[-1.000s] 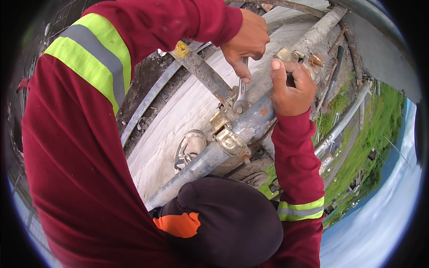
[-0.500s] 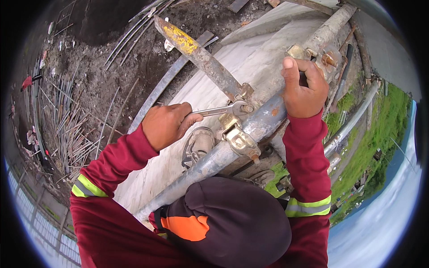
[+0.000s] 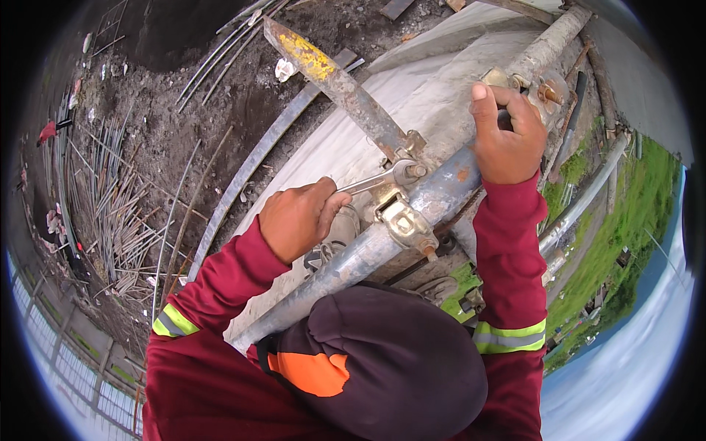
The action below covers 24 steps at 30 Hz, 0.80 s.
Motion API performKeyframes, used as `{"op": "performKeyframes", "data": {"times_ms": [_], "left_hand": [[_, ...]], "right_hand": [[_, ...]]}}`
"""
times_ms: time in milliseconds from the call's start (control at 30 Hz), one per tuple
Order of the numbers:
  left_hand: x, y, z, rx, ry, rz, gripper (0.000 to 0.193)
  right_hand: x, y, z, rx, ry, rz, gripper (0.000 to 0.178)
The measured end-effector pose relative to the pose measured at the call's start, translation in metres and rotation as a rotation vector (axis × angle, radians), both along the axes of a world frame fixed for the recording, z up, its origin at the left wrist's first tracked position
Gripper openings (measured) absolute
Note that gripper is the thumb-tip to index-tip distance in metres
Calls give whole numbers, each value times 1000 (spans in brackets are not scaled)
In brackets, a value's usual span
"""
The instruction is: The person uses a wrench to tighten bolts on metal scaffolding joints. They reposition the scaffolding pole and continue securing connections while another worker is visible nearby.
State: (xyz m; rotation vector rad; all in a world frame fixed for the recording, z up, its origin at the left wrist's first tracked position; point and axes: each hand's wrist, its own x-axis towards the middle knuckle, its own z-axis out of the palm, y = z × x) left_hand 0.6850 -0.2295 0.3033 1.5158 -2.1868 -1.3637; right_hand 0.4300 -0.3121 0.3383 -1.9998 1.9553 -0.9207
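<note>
My left hand [image 3: 300, 219] is closed around the handle of a steel wrench [image 3: 375, 180]. The wrench's head sits around a bolt end on a metal scaffold clamp [image 3: 401, 219], which is fastened on a grey scaffold pipe [image 3: 353, 257] running diagonally below me. A shorter pipe [image 3: 346, 92] with yellow paint on its end juts away to the upper left from the same joint. Further up the diagonal pipe, my right hand [image 3: 509, 140] is curled over it with the thumb raised, beside another clamp [image 3: 544, 92] with a rusty bolt. Its fingertips are partly hidden.
A pale sheet-like surface [image 3: 434, 81] lies under the pipes, with a shoe [image 3: 342, 228] on it. Down on dark soil at left are scattered rods [image 3: 121, 213] and a long curved metal strip [image 3: 257, 151]. More pipes [image 3: 588, 191] and grass [image 3: 632, 228] show at right.
My left hand has moved right and slightly nearer me, turning the wrench handle a little about the bolt. My right hand keeps its grip. The view has shifted slightly.
</note>
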Motion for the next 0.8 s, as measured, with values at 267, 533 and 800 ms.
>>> {"op": "performKeyframes", "data": {"times_ms": [267, 533, 800], "left_hand": [[6, 1, -9, 156, 87, -37, 22], [11, -64, 16, 64, -131, -301, 31], [10, -77, 17, 23, -88, -303, 33]], "right_hand": [[3, 1, 0, 85, 37, -52, 12], [5, -2, 3, 106, 46, -26, 13], [2, -1, 1, 44, 30, -6, 15]]}}
